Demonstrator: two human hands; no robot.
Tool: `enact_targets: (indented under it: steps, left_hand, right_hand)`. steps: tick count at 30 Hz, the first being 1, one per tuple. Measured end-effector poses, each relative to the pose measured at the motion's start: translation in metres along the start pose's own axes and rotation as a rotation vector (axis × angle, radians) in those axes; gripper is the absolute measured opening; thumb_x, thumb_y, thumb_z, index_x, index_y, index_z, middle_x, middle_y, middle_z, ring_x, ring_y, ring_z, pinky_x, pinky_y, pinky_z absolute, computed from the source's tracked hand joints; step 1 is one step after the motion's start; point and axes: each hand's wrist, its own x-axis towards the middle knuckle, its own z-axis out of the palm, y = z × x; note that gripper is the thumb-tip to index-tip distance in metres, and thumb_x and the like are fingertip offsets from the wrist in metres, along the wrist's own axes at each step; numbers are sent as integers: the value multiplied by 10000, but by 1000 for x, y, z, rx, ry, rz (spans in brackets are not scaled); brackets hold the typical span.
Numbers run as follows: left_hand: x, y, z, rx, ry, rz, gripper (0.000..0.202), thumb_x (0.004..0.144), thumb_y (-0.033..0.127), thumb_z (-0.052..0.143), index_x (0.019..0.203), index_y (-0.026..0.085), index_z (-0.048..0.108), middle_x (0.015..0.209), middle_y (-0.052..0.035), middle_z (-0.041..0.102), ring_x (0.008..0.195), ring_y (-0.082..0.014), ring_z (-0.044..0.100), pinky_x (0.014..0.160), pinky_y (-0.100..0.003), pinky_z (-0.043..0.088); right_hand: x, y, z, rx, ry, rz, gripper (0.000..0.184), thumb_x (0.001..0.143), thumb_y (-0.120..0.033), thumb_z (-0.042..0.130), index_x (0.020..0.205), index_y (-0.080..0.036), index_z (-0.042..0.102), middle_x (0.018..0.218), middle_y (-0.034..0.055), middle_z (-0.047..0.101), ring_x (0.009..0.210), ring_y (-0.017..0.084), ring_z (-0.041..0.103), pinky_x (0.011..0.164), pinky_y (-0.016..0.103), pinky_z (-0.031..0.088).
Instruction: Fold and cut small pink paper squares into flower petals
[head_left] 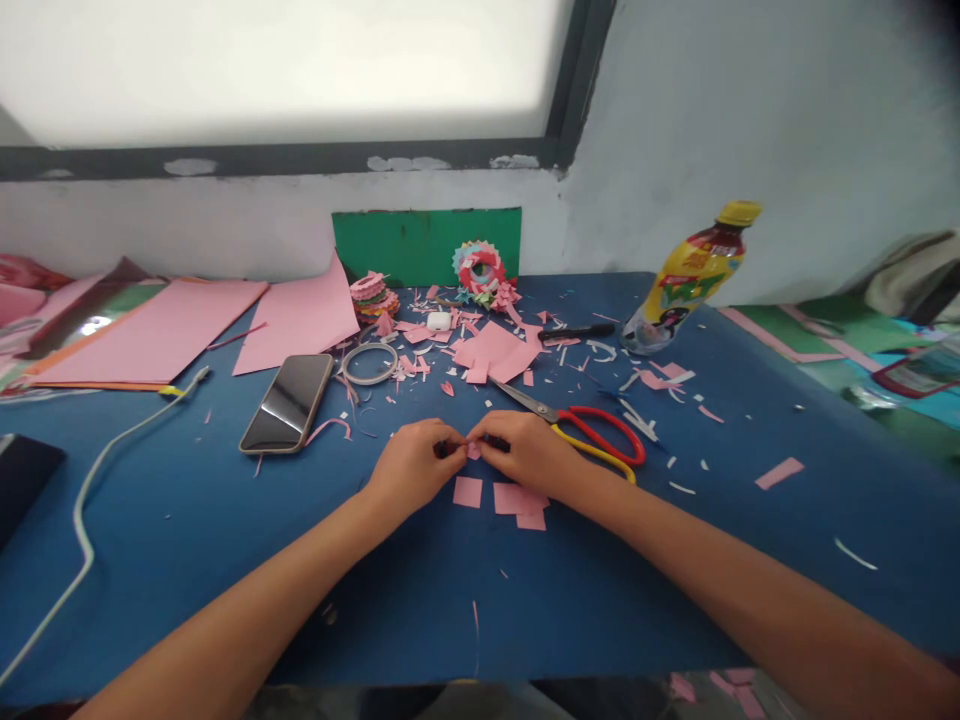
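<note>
My left hand (415,464) and my right hand (525,450) meet over the middle of the blue table (225,560). Both have their fingers pinched on a small pink paper piece (473,450) held between them. Just below the hands lie a few small pink paper squares (467,491) on the table. Red-handled scissors (592,427) rest right beside my right hand, blades pointing left and away.
A phone (287,403) lies face up to the left, a tape ring (370,363) behind it. Pink sheets (157,330) lie at back left, paper scraps (491,350) and paper flowers (480,268) at the back. A yellow bottle (694,275) leans at right. A white cable (82,500) runs along the left.
</note>
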Motion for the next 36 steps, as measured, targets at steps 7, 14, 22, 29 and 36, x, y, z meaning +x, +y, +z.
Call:
enact_targets:
  steps: [7, 14, 22, 29, 36]
  left_hand:
    - [2, -5, -3, 59, -83, 76, 120, 758, 207, 544, 730, 200, 660, 684, 20, 559, 587, -100, 492, 536, -205, 353]
    - [2, -8, -6, 162, -119, 168, 127, 767, 201, 532, 806, 217, 653, 761, 24, 599, 604, -98, 530, 534, -198, 366]
    - [2, -8, -10, 311, -171, 282, 177, 808, 201, 492, 859, 223, 661, 842, 2, 635, 730, -132, 602, 577, -199, 403]
    - [-1, -9, -18, 403, -204, 367, 224, 837, 239, 461, 904, 259, 674, 868, 5, 640, 703, -122, 607, 550, -204, 391]
    - [-3, -5, -19, 470, -223, 379, 266, 838, 215, 425, 999, 243, 635, 859, -9, 642, 728, -133, 608, 540, -201, 397]
  right_hand:
    - [1, 13, -5, -158, -111, -225, 156, 837, -120, 478, 866, -156, 627, 867, 63, 610, 799, 148, 577, 739, 260, 469]
    - [0, 19, -14, -343, -154, -385, 254, 889, -129, 363, 920, -164, 613, 913, 70, 611, 831, 161, 571, 756, 282, 474]
    - [-3, 25, -14, -426, -175, -418, 267, 899, -148, 358, 960, -192, 614, 953, 60, 615, 850, 156, 568, 750, 278, 476]
    - [-3, 25, -14, -416, -165, -416, 256, 900, -164, 379, 969, -198, 624, 945, 60, 613, 844, 155, 568, 744, 275, 478]
    - [-3, 26, -14, -420, -160, -427, 262, 903, -175, 372, 969, -199, 625, 938, 68, 607, 844, 156, 564, 746, 280, 479]
